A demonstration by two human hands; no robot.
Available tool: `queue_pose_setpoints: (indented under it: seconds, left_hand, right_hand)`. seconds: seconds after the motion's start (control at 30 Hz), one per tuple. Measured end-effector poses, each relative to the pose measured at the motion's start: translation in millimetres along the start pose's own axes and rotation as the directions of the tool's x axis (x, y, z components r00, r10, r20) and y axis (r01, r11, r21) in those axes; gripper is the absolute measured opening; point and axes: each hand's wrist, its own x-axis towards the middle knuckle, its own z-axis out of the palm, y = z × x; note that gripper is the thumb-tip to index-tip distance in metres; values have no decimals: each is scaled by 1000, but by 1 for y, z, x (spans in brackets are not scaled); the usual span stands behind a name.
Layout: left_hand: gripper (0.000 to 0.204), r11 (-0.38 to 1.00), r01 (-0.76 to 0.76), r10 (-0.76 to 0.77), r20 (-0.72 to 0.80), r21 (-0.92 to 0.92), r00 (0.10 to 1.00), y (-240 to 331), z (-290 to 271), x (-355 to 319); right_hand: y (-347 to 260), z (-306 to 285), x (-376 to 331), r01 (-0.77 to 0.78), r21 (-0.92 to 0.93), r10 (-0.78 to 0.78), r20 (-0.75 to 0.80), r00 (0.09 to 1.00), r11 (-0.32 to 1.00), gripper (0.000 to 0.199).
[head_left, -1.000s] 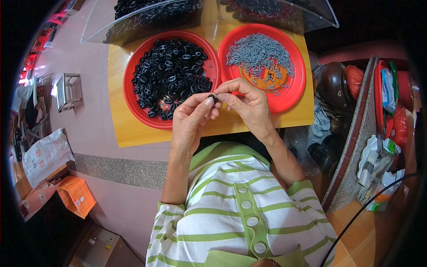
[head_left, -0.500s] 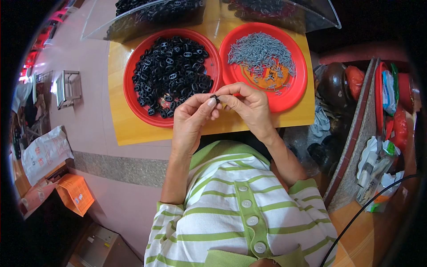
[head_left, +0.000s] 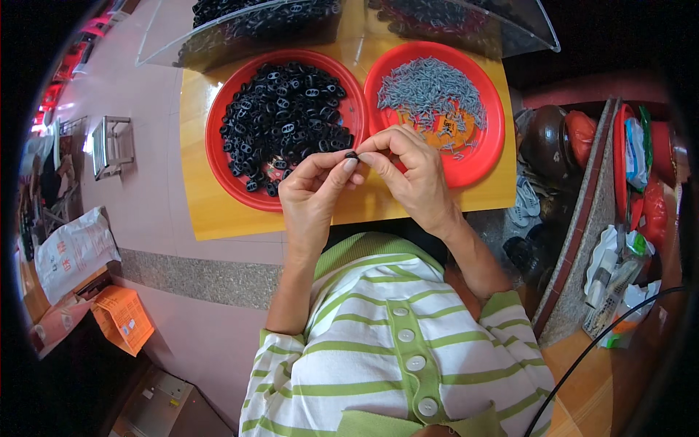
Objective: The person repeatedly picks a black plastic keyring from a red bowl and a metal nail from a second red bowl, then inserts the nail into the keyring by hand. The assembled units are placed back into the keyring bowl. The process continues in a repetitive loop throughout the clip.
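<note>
Centre of frame, above yellow worktop: small black plastic oval piece pinched between left hand and right hand, both grips closed on it. Risk: slipping from fingertips, dropping beside red round tray of black pieces.

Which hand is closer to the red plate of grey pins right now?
Right. The right hand overlaps the near-left rim of the red plate of grey pins; the left hand sits farther left, below the plate of black pieces.
</note>
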Motion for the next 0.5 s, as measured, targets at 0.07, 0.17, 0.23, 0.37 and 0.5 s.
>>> queue_pose_setpoints:
  seconds: [0.07,0.17,0.23,0.37,0.5]
  left_hand:
    - [14,1000,-10,10,-10,12,1000,-2,-1,-1]
    - [13,995,-18,21,-33,96,999,-1,-2,-2]
    - [13,997,5,-3,-23,80,1000,-2,-6,-1]
    - [13,999,48,-48,4,-15,999,-6,-16,4]
    - [14,978,116,-114,22,-173,993,-8,-24,6]
  right_hand:
    - [-3,3,-3,-91,87,90,14,996,992,8]
    - [-1,8,-4,-197,187,191,50,980,962,8]
    - [1,10,-4,-235,243,222,81,972,941,9]
    - [-3,5,4,-341,417,277,206,938,842,11]
    - [-3,-1,19,-464,383,385,268,883,799,13]
